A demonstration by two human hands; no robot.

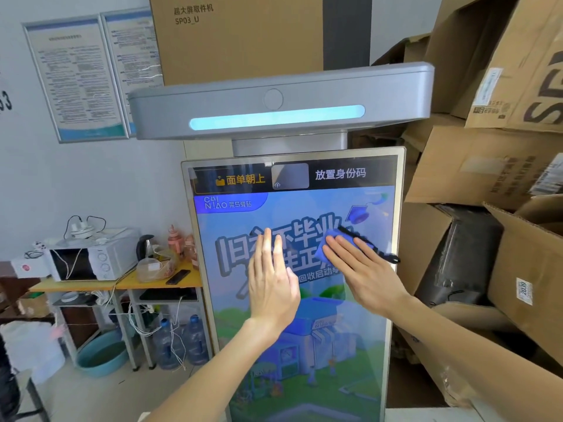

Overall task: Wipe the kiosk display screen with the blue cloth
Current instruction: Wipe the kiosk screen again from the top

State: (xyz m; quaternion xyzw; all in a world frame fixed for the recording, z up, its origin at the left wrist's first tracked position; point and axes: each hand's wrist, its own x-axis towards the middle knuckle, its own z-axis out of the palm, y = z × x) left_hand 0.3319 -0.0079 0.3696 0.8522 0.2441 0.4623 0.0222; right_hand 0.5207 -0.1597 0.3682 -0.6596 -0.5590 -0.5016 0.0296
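Note:
The kiosk display screen (307, 354) stands upright in front of me, lit with a colourful picture and Chinese text. My right hand (362, 269) lies flat on the upper middle of the screen and presses the blue cloth (327, 248) against the glass; the cloth shows under and past the fingers. A black cord (370, 243) lies across the screen by that hand's fingertips. My left hand (272, 281) rests flat on the screen just left of the cloth, fingers straight and close together, holding nothing.
The kiosk's grey scanner head (280, 102) with a glowing blue bar overhangs the screen. Cardboard boxes (487, 166) are stacked close on the right. On the left stands a yellow table (122, 283) with a microwave (91, 260), a kettle and bottles; water jugs (182, 342) and a basin (100, 354) sit below.

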